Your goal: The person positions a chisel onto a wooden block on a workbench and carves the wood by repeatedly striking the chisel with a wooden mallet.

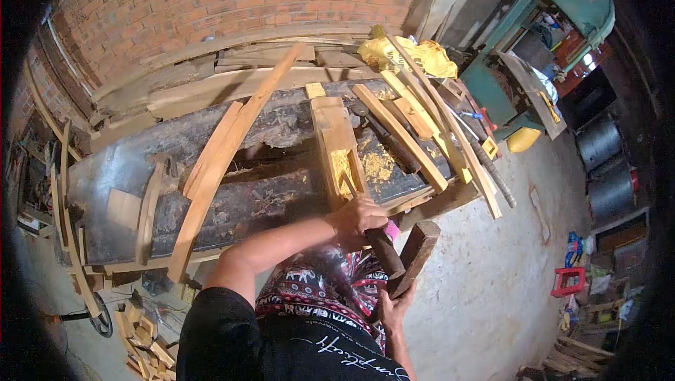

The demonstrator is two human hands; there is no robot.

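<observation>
My left hand (360, 218) is closed around a chisel, whose dark thick handle (384, 252) slants back toward my body. The chisel's narrow blade (349, 185) reaches into a cut recess in a squared timber (330, 124). Pale yellow shavings (341, 165) lie inside that recess. Lower right, my right hand (396, 305) grips a brown wooden block (420, 249) from below. The block stands close beside the butt of the chisel handle; I cannot tell whether they touch. A pink patch (391, 229) shows by my left hand.
The timber lies across a dark, rough workbench (274, 191). A long board (235, 156) crosses it on the left, and several wood strips (401, 138) lie right. Loose shavings (377, 165) are scattered there. Behind are a yellow sack (415, 57) and brick wall; offcuts (148, 339) sit on the floor.
</observation>
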